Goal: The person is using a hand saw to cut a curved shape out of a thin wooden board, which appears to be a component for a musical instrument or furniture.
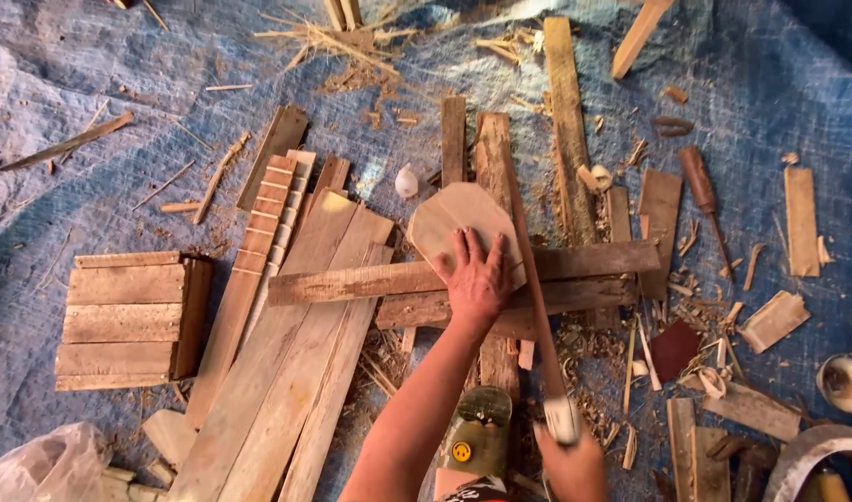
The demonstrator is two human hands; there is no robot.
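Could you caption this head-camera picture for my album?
Left hand presses a flat wooden piece on planks while the right hand grips a long blade.

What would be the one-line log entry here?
left hand: flat on wooden piece | right hand: grips long blade | base: crossed planks

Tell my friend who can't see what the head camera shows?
A person's left hand presses a flat wooden piece onto crossed planks, while the right hand grips a long blade beside it. Boards and shavings cover a blue tarp.
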